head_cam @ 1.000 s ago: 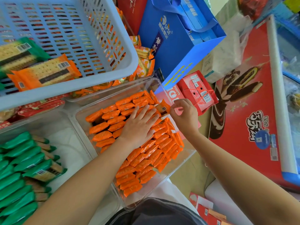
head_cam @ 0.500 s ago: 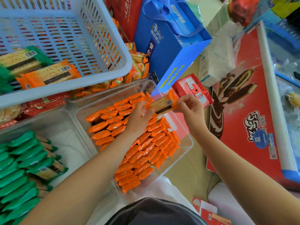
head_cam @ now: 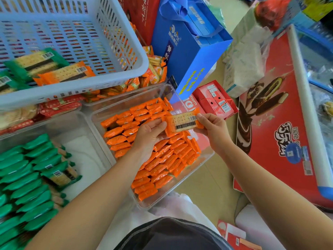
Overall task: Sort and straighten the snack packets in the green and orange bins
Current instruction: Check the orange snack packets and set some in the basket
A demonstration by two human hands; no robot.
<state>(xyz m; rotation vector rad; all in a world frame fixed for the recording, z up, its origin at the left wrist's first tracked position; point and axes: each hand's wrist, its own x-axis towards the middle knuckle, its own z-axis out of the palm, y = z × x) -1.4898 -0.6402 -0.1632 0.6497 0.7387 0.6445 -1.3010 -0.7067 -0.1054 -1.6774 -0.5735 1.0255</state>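
Observation:
A clear bin (head_cam: 207,157) in the middle holds rows of orange snack packets (head_cam: 162,165) standing on edge. Above it both hands hold one orange cracker packet (head_cam: 182,121) flat, barcode up. My left hand (head_cam: 151,132) grips its left end and my right hand (head_cam: 210,127) pinches its right end. At the left a second clear bin (head_cam: 100,141) holds rows of green packets (head_cam: 23,177), with one green packet (head_cam: 57,175) lying flat on top.
A pale blue plastic basket (head_cam: 126,56) at the top left holds loose green and orange cracker packets. Bins of other snacks sit under it. A blue gift bag (head_cam: 189,51), red boxes (head_cam: 216,100) and a red freezer (head_cam: 281,141) stand to the right.
My right hand lifted an orange packet out of the bin's right side. My left hand left the rows and took the packet's other end; both now hold it above the bin.

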